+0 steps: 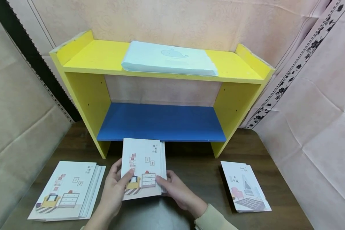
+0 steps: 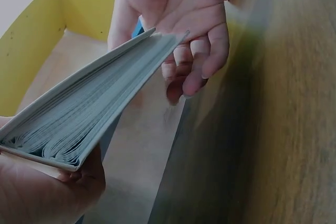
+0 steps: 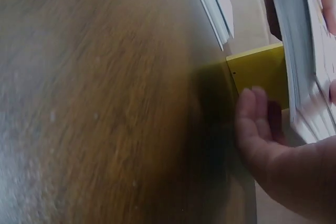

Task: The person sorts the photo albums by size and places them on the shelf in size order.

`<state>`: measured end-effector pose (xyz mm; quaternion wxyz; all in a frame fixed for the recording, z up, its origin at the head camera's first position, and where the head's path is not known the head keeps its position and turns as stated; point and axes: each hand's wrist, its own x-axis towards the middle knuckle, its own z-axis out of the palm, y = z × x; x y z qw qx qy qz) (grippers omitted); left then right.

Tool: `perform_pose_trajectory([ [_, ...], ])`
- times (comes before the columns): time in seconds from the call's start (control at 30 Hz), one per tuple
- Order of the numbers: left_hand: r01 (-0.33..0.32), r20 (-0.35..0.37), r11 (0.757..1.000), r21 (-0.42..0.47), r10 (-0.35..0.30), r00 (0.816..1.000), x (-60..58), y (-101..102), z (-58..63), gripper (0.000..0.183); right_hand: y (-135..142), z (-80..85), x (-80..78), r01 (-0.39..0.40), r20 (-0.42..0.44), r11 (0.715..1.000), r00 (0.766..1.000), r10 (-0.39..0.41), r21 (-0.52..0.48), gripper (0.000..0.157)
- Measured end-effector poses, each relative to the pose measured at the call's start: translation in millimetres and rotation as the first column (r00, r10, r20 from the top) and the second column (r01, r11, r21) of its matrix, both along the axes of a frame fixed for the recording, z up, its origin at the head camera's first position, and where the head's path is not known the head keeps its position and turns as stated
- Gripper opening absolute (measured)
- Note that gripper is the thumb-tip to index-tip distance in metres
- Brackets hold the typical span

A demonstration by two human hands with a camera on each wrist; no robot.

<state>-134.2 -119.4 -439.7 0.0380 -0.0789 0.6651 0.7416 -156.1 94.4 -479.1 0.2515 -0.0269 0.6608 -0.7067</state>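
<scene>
A small stack of white notebooks with a drawn yellow armchair and drawers on the cover is held up before the shelf. My left hand grips its left side, thumb on the cover and fingers behind. At the right edge is my right hand, thumb on the front and fingers behind the edge. Seen from the left wrist, the notebooks show their page edges, with the right hand at the far end. In the right wrist view the thumb blurs against the notebooks.
A yellow shelf unit with a blue board stands behind the hands. On its top lies a pale blue pack with a whale drawing. Similar notebooks lie at left; others with a pink chair picture lie at right.
</scene>
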Motion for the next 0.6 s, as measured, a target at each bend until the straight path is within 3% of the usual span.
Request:
perform_pose_trajectory([
  [0.23, 0.008, 0.004, 0.999, 0.046, -0.008, 1.0, 0.5, -4.7, 2.3, 0.063, -1.7, 0.6, 4.3, -0.092, -0.114, 0.996, 0.989, 0.092, 0.005, 0.045],
  [0.6, 0.024, 0.023, 0.996, 0.081, -0.026, 0.999, -1.8, -10.4, 4.8, 0.055, -3.8, 8.3, 8.9, -0.053, -0.129, 0.991, 0.991, 0.037, -0.123, 0.042],
])
